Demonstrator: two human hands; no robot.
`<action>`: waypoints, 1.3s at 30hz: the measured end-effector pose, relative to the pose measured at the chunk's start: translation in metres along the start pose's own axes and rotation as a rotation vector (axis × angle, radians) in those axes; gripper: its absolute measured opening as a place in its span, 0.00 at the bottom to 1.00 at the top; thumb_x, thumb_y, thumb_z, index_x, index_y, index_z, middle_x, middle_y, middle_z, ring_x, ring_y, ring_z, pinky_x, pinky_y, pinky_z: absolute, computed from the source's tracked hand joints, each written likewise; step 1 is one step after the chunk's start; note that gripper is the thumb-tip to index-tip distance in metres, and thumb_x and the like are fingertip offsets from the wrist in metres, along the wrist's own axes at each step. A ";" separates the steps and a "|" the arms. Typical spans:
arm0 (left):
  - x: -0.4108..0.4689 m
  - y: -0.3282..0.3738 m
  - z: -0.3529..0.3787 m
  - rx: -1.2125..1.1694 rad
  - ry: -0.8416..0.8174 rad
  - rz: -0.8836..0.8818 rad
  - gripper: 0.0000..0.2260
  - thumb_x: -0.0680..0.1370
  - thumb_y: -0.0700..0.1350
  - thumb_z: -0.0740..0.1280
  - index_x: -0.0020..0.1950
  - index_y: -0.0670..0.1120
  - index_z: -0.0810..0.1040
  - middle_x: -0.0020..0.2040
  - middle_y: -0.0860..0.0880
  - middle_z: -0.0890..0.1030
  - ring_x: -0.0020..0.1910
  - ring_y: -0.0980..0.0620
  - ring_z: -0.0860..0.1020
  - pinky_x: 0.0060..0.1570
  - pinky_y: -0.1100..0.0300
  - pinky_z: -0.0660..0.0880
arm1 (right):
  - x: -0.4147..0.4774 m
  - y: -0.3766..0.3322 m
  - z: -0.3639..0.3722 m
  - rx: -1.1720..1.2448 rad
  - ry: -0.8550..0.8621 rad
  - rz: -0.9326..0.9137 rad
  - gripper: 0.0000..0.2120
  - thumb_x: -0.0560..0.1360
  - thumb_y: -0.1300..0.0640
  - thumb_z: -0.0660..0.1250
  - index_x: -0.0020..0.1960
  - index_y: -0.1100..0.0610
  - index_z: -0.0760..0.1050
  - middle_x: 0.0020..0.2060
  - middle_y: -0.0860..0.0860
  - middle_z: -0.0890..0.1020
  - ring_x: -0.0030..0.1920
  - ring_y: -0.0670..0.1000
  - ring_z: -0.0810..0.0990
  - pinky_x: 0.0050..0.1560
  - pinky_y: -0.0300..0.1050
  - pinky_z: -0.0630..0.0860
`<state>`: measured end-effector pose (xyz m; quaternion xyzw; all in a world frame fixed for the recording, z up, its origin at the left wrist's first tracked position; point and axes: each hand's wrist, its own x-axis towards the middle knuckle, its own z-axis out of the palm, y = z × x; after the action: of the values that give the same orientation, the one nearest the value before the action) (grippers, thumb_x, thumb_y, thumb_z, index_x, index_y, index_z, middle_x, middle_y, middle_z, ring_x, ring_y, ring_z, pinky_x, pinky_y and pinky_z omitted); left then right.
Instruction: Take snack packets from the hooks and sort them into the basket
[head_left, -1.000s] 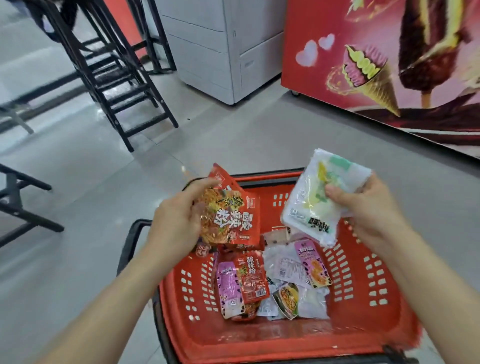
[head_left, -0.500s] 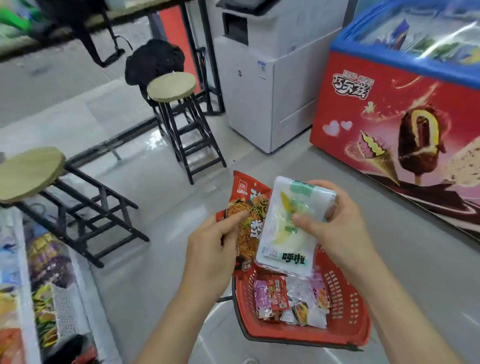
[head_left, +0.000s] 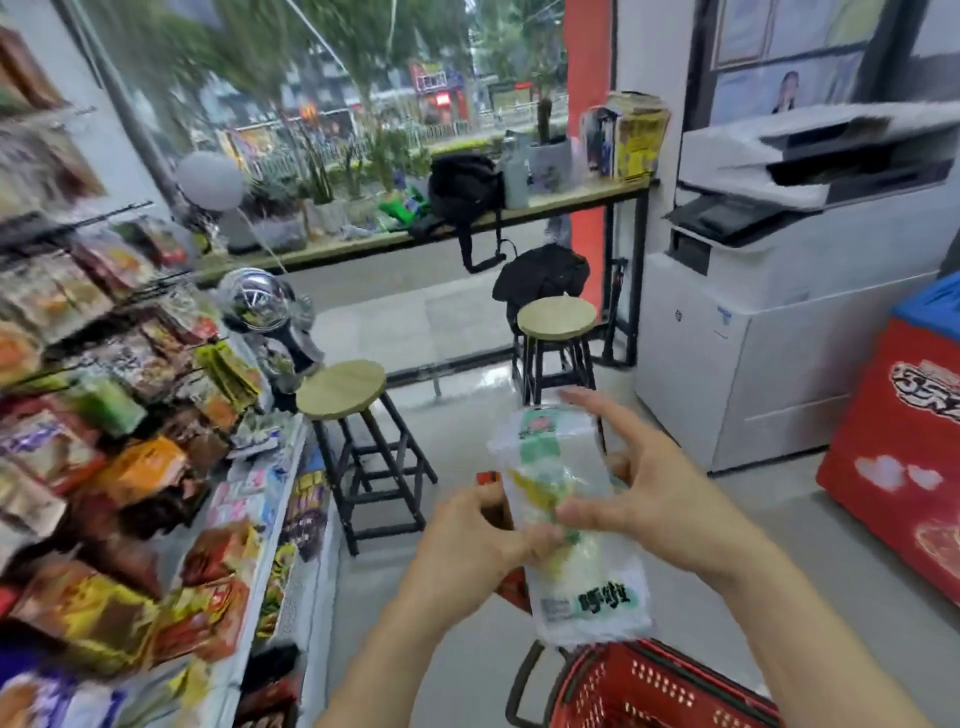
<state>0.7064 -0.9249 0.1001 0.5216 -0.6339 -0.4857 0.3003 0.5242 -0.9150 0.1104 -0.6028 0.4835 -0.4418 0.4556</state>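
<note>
From the head camera, both hands meet in front of the chest around two packets. The right hand (head_left: 660, 512) grasps a white packet (head_left: 569, 519) with green print, thumb across its front, forefinger stretched up past its top edge. The left hand (head_left: 465, 545) is clenched round a red packet (head_left: 511, 587) that sits just behind the white one, mostly hidden by it. The red basket (head_left: 654, 691) is below the grip, a little to the right. Left of the grip a rack of hooks (head_left: 130, 467) is crowded with blurred snack packets. Beyond the grip stands a wooden-topped stool (head_left: 340, 387), and right of it a red freezer (head_left: 898, 467)
</note>
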 end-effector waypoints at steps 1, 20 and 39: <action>-0.008 0.002 0.001 -0.043 0.007 -0.012 0.06 0.70 0.44 0.77 0.46 0.50 0.85 0.43 0.53 0.86 0.44 0.54 0.84 0.45 0.61 0.80 | 0.001 -0.008 -0.002 -0.035 -0.075 -0.004 0.42 0.64 0.59 0.80 0.65 0.28 0.65 0.59 0.51 0.81 0.57 0.55 0.81 0.59 0.57 0.77; -0.157 -0.001 -0.091 -0.283 0.937 0.094 0.04 0.73 0.38 0.72 0.45 0.46 0.83 0.41 0.57 0.85 0.41 0.61 0.83 0.38 0.68 0.78 | 0.002 -0.070 0.111 0.405 -0.318 -0.085 0.11 0.70 0.63 0.72 0.52 0.59 0.82 0.45 0.54 0.86 0.46 0.53 0.85 0.46 0.44 0.81; -0.344 -0.048 -0.297 0.291 1.190 -0.026 0.06 0.76 0.44 0.71 0.45 0.56 0.82 0.38 0.65 0.82 0.36 0.66 0.78 0.37 0.68 0.75 | -0.023 -0.188 0.423 0.433 -0.825 -0.226 0.08 0.69 0.62 0.72 0.47 0.63 0.83 0.43 0.57 0.86 0.43 0.55 0.85 0.45 0.50 0.82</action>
<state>1.0826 -0.6857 0.2020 0.7467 -0.4111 -0.0231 0.5224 0.9670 -0.8185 0.2099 -0.6678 0.0904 -0.3031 0.6737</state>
